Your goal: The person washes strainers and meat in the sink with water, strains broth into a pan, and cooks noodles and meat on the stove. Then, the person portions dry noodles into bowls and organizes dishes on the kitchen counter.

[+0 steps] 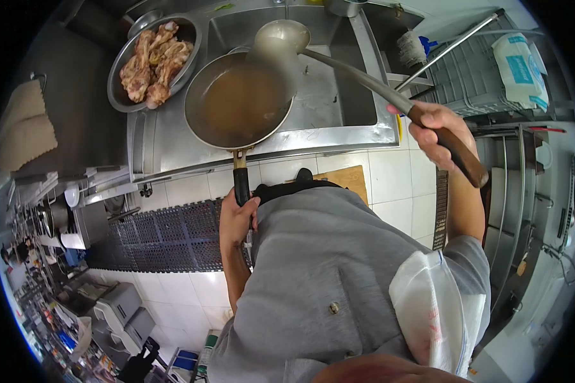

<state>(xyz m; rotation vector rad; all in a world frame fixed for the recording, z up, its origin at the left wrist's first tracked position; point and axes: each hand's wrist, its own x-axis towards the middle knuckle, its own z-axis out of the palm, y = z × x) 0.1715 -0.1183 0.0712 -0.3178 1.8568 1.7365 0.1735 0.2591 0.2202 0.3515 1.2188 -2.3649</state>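
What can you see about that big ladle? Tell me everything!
The ladle has a round, silvery bowl that looks like metal, a long grey shaft and a thick brown handle that looks wooden. The right hand grips the handle. It slants diagonally, with the bowl out over the sink, by the far rim of the pan. It's too hazy there to tell whether the bowl touches the pan.

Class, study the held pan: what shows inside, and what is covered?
Inside the pan is a brown, liquid-looking layer; the upper right is blurred. Whatever lies beneath the layer is covered and cannot be seen.
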